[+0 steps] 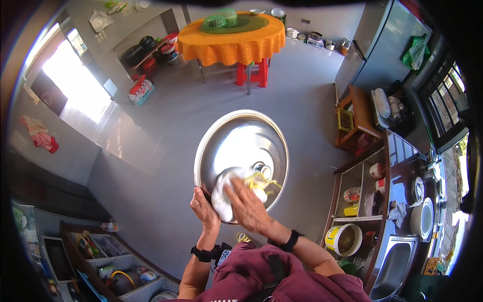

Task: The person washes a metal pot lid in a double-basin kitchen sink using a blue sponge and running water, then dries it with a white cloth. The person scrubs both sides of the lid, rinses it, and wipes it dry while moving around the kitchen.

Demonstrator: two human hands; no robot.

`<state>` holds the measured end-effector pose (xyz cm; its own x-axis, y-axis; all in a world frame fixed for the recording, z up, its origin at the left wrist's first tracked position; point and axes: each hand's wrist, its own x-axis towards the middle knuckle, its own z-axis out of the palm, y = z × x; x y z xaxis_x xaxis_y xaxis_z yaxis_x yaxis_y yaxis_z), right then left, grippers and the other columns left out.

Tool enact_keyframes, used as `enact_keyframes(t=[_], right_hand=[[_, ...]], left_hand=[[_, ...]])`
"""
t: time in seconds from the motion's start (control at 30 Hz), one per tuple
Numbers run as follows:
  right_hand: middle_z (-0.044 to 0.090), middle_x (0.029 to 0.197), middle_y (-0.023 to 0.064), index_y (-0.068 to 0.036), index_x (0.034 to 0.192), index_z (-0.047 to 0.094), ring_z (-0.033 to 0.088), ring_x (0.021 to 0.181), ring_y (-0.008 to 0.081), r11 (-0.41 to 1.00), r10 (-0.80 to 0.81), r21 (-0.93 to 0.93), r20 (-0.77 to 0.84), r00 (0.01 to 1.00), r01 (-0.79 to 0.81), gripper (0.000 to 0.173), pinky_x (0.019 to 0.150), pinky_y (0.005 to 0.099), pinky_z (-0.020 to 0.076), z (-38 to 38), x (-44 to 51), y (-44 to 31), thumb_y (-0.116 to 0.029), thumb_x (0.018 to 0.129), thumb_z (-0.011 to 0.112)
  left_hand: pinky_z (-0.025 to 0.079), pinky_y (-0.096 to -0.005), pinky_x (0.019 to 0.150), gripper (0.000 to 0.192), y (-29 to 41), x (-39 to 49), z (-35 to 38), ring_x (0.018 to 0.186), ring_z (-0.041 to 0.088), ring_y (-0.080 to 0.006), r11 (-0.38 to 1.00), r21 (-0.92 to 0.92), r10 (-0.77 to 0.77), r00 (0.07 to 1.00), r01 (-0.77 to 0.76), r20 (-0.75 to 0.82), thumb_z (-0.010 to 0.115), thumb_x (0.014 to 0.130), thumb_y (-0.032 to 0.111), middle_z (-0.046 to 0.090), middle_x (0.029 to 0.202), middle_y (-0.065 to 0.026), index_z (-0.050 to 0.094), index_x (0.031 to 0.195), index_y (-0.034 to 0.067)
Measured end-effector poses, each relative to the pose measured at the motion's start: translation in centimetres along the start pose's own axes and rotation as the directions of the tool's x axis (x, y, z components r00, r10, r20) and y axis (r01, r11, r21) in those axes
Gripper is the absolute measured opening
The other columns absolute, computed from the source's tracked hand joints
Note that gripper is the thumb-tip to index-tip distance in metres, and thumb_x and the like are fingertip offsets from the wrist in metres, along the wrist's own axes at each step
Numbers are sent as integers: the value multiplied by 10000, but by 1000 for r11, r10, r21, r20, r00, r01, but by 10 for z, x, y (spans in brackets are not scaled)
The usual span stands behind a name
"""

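A large round stainless steel pot lid [241, 139] with a knob [264, 171] is held up in front of me, over the floor. My left hand [205, 207] grips its lower left rim. Against the lid's lower part my right hand [245, 205] presses a white cloth [223, 200] with yellow strands or trim, its fingers spread over the fabric. The hand and cloth are somewhat blurred. Part of the lid's lower edge is hidden behind the cloth and my right hand.
A round table with an orange cloth [234, 45] stands ahead, a red stool [260, 73] beneath it. At right are a fridge [362, 53], a wooden cabinet [362, 109] and a counter with a steel sink [394, 268]. Open shelves [128, 260] stand at lower left.
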<state>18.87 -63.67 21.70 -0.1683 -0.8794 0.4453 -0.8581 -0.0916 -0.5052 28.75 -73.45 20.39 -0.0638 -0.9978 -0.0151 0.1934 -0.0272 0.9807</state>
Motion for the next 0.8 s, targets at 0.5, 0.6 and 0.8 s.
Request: enact_keyframes(t=[0.5,0.6,0.8], right_hand=[[361,1323,325,-19,1345,362,366,1259,435,988,108,113,-53,993,-102,606,1061,487,302,62,240,137,-28,755,499],[365,1370,221,-41,1330,413,249,1330,432,975,-219,45,-3,976,219,637,1083,536,225,66,239,107,-163,735,603],[236,1485,103,-259,1333,432,230,1346,403,831,-551,116,310,775,544,550,1028,562,285,69,315,146,-266,806,590]], left_hand=[[334,-241,546,388,-13,143,46,650,342,-56,947,219,277,944,-236,-177,362,1011,233,382,654,36,422,696,15],[392,-229,601,408,-16,183,62,683,421,-67,985,120,155,950,-126,-270,350,1013,268,489,710,5,514,771,-16],[471,-250,670,412,-27,230,70,757,555,-95,993,-86,55,951,-84,-303,362,1006,321,611,858,-43,584,960,-23]])
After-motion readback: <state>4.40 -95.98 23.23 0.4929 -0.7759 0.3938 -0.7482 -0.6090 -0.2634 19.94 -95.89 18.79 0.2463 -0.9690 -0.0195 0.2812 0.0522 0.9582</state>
